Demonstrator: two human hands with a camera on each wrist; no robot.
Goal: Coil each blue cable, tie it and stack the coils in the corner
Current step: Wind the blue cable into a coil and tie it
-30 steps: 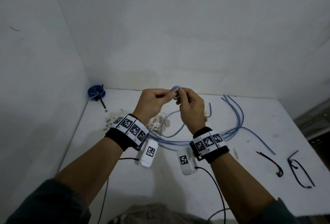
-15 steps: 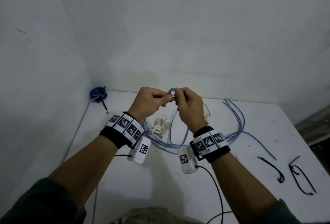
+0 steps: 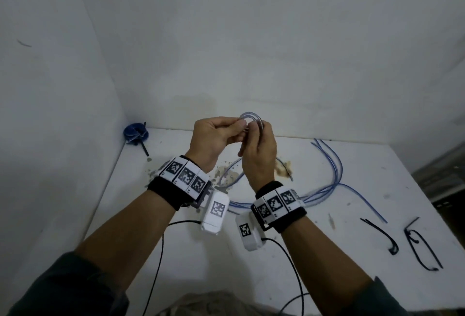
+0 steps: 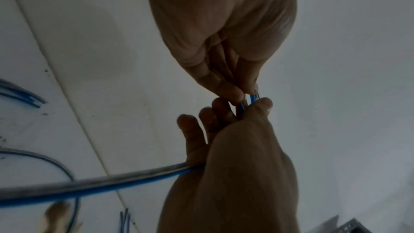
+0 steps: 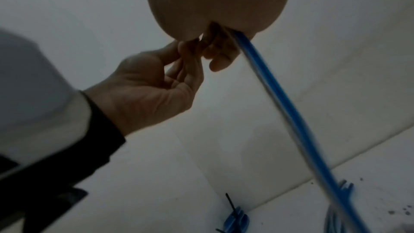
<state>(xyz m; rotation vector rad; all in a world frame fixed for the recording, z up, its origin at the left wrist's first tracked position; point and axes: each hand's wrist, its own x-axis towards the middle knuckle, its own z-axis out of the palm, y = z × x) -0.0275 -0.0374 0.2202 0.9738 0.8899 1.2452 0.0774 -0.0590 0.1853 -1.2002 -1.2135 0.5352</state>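
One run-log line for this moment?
step: coiling | both hands pinch blue cable loop | tail on table | tied coil in corner

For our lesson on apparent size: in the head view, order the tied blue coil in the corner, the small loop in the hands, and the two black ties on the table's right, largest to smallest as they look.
1. Right tie
2. Left tie
3. Corner coil and loop: look alike, and the loop is nearer the camera and partly hidden by the hands, so unranked.
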